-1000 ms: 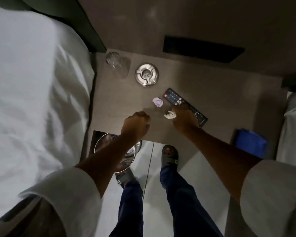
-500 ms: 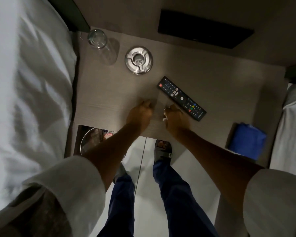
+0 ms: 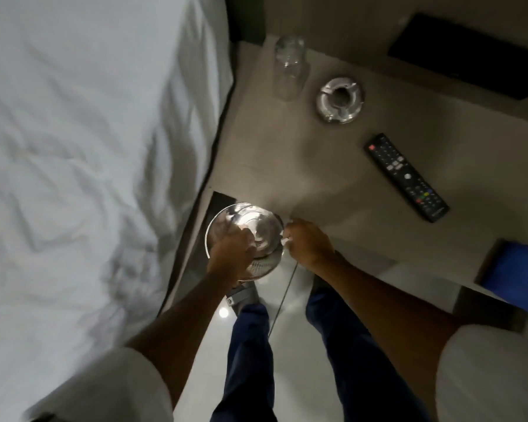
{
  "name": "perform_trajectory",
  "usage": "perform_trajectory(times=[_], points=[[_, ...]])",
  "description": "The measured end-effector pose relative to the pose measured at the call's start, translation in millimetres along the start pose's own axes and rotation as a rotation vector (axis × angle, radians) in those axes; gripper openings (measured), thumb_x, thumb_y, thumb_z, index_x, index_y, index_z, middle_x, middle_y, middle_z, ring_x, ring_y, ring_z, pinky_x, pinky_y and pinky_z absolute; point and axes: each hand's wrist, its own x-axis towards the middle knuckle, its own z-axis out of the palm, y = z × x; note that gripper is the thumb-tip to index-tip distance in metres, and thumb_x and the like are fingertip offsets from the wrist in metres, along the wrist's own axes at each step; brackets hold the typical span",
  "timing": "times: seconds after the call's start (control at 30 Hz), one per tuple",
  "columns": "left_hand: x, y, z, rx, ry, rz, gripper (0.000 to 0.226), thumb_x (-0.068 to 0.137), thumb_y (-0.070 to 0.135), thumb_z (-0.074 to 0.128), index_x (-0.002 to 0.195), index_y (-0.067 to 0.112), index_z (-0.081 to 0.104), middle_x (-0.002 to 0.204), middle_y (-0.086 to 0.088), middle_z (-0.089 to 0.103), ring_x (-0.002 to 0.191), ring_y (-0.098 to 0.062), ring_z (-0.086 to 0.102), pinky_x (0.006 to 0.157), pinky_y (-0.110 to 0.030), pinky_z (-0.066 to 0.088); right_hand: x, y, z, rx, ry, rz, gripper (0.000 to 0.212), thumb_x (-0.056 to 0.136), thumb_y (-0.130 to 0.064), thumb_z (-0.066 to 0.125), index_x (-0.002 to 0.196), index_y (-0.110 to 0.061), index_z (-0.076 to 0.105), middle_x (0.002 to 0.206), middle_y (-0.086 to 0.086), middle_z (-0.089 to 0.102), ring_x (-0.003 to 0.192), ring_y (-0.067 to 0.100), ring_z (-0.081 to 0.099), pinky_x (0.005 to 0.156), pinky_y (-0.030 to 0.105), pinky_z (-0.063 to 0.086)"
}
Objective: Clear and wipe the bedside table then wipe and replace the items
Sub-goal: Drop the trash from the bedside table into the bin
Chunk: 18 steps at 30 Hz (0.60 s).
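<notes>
**Both hands over the bin at the table's front edge**

From the head camera we look straight down. Our left hand (image 3: 230, 254) hangs over the mouth of a round metal waste bin (image 3: 223, 220) that stands on the floor just below the front left corner of the bedside table (image 3: 287, 166). Its fingers curl downward, but the blur keeps us from telling whether they are closed on anything. Our right hand (image 3: 308, 245) sits at the bin's right rim, against the table's front edge, closed in a fist on a small scrap of white tissue (image 3: 286, 240) that peeps out beside the thumb.

On the tabletop we see a clear drinking glass (image 3: 288, 68) at the back left corner, a round metal ashtray (image 3: 339, 99) just to its right, and a black remote control (image 3: 406, 177) lying diagonally further right, well apart from both hands. A folded blue cloth (image 3: 515, 272) rests at the table's front right corner. White bedding (image 3: 89, 147) fills the left side, touching the table's left edge. Our legs in dark blue trousers (image 3: 250, 345) stand on the pale glossy floor (image 3: 290, 315).
</notes>
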Motion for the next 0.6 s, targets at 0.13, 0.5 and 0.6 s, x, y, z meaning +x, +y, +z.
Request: perform_trajectory(times=[0.13,0.5,0.6], points=[[-5.5,-27.1,25.6,-0.170,-0.050,-0.118,0.029,0.097,0.029,0.054,0.119,0.014,0.064,0.113,-0.010,0.070,0.106,-0.029,0.067,0.089,-0.037,0.054,1.1,-15.3,41.3,-0.017,-0.016,0.007,0.019,0.091,-0.021,0.054,0.106,-0.013,0.063,0.110,0.012,0.068,0.099,0.032,0.065,0.082,0.037,0.053],[-1.3,-34.8,55.9,-0.067,-0.215,-0.044,0.039,0.097,0.028,0.052,0.136,0.020,0.053,0.131,-0.009,0.063,0.120,-0.029,0.059,0.099,-0.038,0.049,-9.0,12.1,53.6,0.002,-0.065,-0.023,0.025,0.089,-0.011,0.057,0.113,-0.013,0.063,0.117,0.011,0.065,0.107,0.029,0.061,0.086,0.035,0.053],[7.2,-20.5,34.6,0.074,-0.211,0.067,0.037,0.097,0.025,0.050,0.134,0.022,0.055,0.126,-0.007,0.066,0.116,-0.026,0.062,0.098,-0.039,0.052,-12.5,26.6,17.8,0.023,0.045,-0.008,0.015,0.089,-0.012,0.049,0.099,-0.011,0.061,0.100,0.012,0.066,0.093,0.030,0.062,0.075,0.035,0.050]])
